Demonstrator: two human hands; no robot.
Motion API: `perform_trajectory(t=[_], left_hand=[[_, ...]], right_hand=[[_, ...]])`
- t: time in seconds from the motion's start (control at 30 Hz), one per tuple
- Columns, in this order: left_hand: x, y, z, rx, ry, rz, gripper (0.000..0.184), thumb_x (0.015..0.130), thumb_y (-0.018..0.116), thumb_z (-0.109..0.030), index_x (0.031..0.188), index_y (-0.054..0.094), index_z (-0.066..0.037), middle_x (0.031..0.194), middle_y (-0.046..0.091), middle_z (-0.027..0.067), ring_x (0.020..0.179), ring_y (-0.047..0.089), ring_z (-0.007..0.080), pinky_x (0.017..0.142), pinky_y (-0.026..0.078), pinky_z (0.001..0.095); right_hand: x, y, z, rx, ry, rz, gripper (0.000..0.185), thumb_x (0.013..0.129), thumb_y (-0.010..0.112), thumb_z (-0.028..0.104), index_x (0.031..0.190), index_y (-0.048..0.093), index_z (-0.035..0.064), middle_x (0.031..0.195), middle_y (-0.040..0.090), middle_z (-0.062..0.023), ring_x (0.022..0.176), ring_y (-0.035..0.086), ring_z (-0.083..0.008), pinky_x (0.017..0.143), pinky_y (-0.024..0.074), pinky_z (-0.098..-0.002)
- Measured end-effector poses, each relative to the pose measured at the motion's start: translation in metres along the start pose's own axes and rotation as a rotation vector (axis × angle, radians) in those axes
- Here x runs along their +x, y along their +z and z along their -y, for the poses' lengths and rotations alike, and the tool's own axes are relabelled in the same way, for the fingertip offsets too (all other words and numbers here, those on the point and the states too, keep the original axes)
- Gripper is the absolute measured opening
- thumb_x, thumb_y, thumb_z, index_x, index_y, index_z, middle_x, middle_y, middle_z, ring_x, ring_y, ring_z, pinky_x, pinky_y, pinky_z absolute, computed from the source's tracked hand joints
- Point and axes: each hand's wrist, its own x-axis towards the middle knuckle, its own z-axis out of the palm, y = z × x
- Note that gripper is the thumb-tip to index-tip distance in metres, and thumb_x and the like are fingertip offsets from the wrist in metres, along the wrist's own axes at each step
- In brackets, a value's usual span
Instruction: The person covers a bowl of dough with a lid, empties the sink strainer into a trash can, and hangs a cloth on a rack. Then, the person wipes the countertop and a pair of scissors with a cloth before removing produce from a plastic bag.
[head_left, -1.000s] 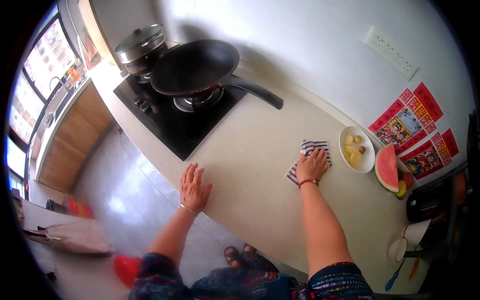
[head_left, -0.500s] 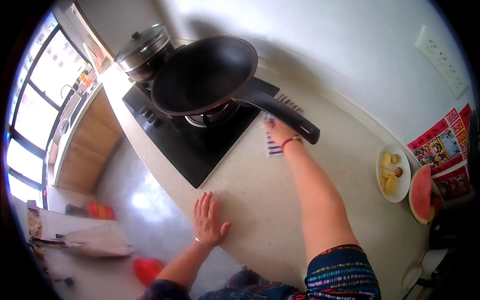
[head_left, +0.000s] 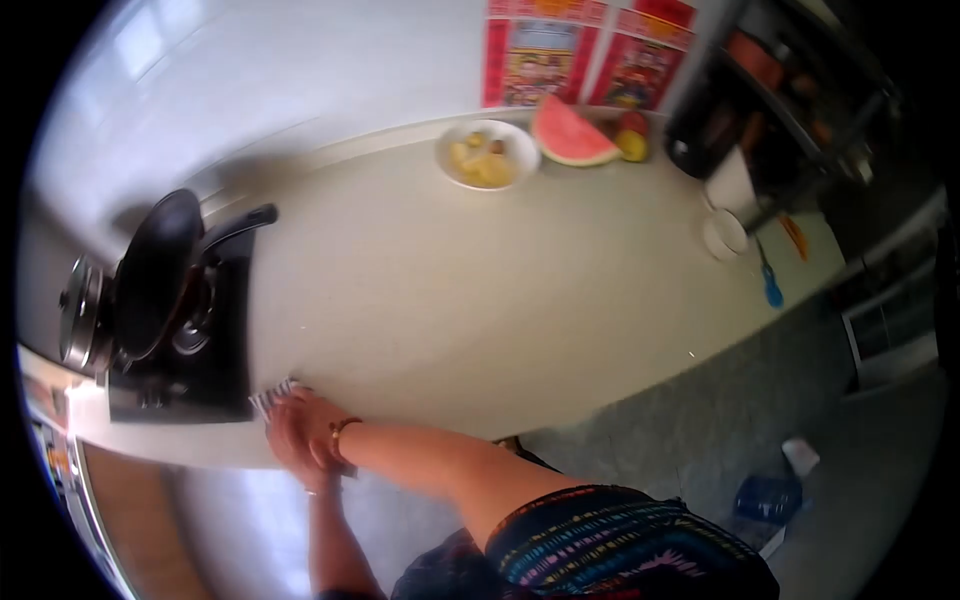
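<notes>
Cloth (head_left: 268, 398): white with dark stripes; just right of cooktop's near right corner, on surface (head_left: 430, 290); mostly covered by hands.
Right grip (head_left: 312, 415): on cloth, overlapping the other; clenched or flat, can't tell, blurred.
Left grip (head_left: 290, 445): same spot beside cooktop, at surface edge; finger state can't tell.
Cooktop (head_left: 236, 330): black, landmark.
Wok (head_left: 155, 280): on cooktop, tilted; handle (head_left: 240, 228) juts past its right edge, over surface.
Lidded pot (head_left: 85, 315): left end of cooktop, beyond wok.
White bowl (head_left: 524, 152): well right of cooktop, by wall; pale yellow pieces inside.
Watermelon wedge (head_left: 572, 138): farther right of cooktop, next to bowl.
Blue-handled tool (head_left: 770, 285): far right of cooktop.
Posters (head_left: 545, 60): red, on wall right of cooktop; print unreadable.
</notes>
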Motion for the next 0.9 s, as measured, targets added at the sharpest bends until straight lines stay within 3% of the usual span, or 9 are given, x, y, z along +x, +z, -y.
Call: perform_trajectory(t=[0.07,0.13,0.17,0.2,0.3,0.4,0.5,0.73,0.9], left_hand=[[-0.007,0.000,-0.022,-0.029,0.112,0.073,0.068,0.086,0.024,-0.056,0.116,0.046,0.001,0.123,0.045,0.0187,0.118,0.038,0.0353,0.099,0.025,0.0447],[-0.018,0.001,-0.043,-0.137,0.222,0.114,0.059,0.088,0.028,-0.049,0.115,0.047,0.000,0.124,0.044,0.0189,0.118,0.038,0.0361,0.098,0.026,0.0452],[-0.019,-0.001,-0.059,-0.159,0.217,0.168,0.058,0.088,0.030,-0.048,0.115,0.047,0.000,0.124,0.044,0.0189,0.117,0.038,0.0362,0.098,0.027,0.0452],[-0.022,-0.004,-0.078,-0.182,0.211,0.223,0.056,0.088,0.032,-0.046,0.116,0.047,0.000,0.123,0.044,0.0189,0.117,0.038,0.0363,0.098,0.027,0.0451],[-0.027,0.009,-0.104,-0.191,0.218,0.252,0.050,0.088,0.037,-0.042,0.116,0.046,-0.001,0.121,0.046,0.0177,0.116,0.039,0.0356,0.097,0.029,0.0446],[-0.024,0.017,-0.136,-0.204,0.255,0.246,0.049,0.088,0.039,-0.041,0.116,0.047,-0.002,0.121,0.047,0.0172,0.116,0.040,0.0347,0.096,0.030,0.0443],[-0.022,0.022,-0.182,-0.256,0.259,0.343,0.047,0.072,0.057,-0.007,0.118,0.045,-0.003,0.124,0.044,0.0151,0.117,0.038,0.0324,0.098,0.030,0.0426],[0.014,0.074,-0.343,-0.542,0.250,0.408,0.047,0.076,0.056,-0.012,0.119,0.043,-0.002,0.122,0.044,0.0167,0.113,0.041,0.0325,0.094,0.035,0.0403],[0.043,0.176,-0.500,-0.967,-0.034,0.574,0.044,0.084,0.052,-0.019,0.122,0.039,-0.002,0.111,0.050,0.0143,0.092,0.055,0.0222,0.072,0.046,0.0318]], right_hand=[[-0.028,0.032,-0.005,0.044,0.076,-0.278,0.028,0.075,0.049,0.030,0.094,0.062,0.0144,0.111,0.055,-0.0021,0.119,0.035,-0.0222,0.099,0.0239,-0.0385],[-0.088,-0.025,0.009,0.121,0.183,-0.088,0.040,0.075,0.046,0.028,0.110,0.054,0.0106,0.127,0.044,-0.0049,0.126,0.028,-0.0207,0.106,0.0156,-0.0361],[-0.106,-0.018,0.003,0.189,0.220,-0.217,0.043,0.074,0.049,0.030,0.112,0.054,0.0105,0.130,0.041,-0.0060,0.127,0.026,-0.0224,0.106,0.0131,-0.0386],[-0.133,-0.039,0.001,0.189,0.296,-0.129,0.045,0.075,0.052,0.029,0.115,0.052,0.0107,0.133,0.037,-0.0062,0.128,0.024,-0.0217,0.107,0.0117,-0.0386],[-0.201,-0.022,-0.033,-0.038,0.450,-0.376,0.052,0.076,0.057,0.041,0.119,0.050,0.0138,0.132,0.038,-0.0068,0.125,0.029,-0.0227,0.104,0.0180,-0.0420],[-0.279,-0.038,-0.062,-0.121,0.685,-0.373,0.052,0.077,0.055,0.044,0.120,0.049,0.0141,0.131,0.040,-0.0073,0.124,0.030,-0.0235,0.103,0.0196,-0.0424],[-0.364,-0.054,-0.087,-0.163,0.870,-0.406,0.051,0.078,0.053,0.041,0.122,0.047,0.0148,0.131,0.039,-0.0075,0.124,0.031,-0.0244,0.104,0.0194,-0.0424],[-0.539,-0.091,-0.154,-0.200,1.161,-0.395,0.053,0.080,0.051,0.041,0.126,0.043,0.0154,0.135,0.034,-0.0074,0.126,0.027,-0.0242,0.104,0.0184,-0.0420],[-0.584,-0.098,-0.190,-0.182,1.119,-0.453,0.055,0.077,0.054,0.040,0.124,0.044,0.0146,0.133,0.036,-0.0095,0.125,0.028,-0.0272,0.102,0.0194,-0.0461]])
